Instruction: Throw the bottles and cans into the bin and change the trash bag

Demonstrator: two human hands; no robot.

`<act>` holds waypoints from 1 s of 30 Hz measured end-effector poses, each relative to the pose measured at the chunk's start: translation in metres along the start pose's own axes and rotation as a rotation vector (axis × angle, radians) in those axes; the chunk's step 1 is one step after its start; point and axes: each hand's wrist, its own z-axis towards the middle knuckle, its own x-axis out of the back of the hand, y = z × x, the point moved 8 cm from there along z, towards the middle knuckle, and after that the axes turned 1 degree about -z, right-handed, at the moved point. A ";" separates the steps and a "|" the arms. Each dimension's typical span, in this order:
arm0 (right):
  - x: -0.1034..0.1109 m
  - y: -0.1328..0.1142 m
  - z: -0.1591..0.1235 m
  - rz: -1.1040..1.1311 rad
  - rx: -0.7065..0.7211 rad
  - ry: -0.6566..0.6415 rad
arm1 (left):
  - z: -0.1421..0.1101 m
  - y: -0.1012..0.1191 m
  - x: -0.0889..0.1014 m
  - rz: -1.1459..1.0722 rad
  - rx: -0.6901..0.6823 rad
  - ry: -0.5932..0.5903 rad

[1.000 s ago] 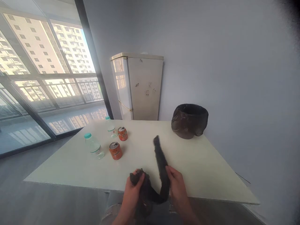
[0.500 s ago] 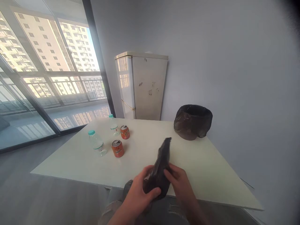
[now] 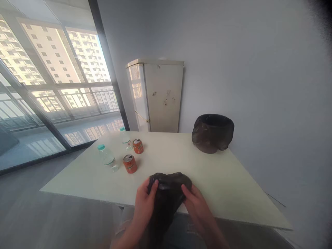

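Observation:
A black plastic bag [image 3: 167, 197] hangs between my two hands at the near edge of the table, its upper rim spread sideways. My left hand [image 3: 145, 199] pinches the rim's left side, thumb on top. On the right side of the rim, my right hand [image 3: 194, 200] is closed with its thumb pressed on the plastic. The lower part of the bag drops below the table edge toward my lap. Most fingers of both hands are hidden behind the plastic.
On the white table [image 3: 166, 152] stand two orange cans [image 3: 130, 164] and two clear bottles with teal caps [image 3: 107, 159], left of the bag. A bin lined with a black bag [image 3: 213, 135] stands at the far right. Behind the table is a fridge [image 3: 164, 97].
The bag was a narrow folded strip pointing up; now its rim is stretched wide between my hands. My left hand has moved up to the rim. Cans, bottles and bin have stayed put.

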 end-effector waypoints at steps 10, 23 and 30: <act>0.022 -0.065 0.017 -0.388 0.278 0.126 | 0.044 0.040 0.031 0.226 -0.175 -0.158; -0.016 -0.201 0.058 -1.348 1.445 0.376 | 0.112 0.129 -0.003 0.592 -1.080 0.112; -0.018 -0.140 0.022 -1.617 1.591 -0.141 | 0.067 0.081 -0.005 0.610 -1.273 -0.098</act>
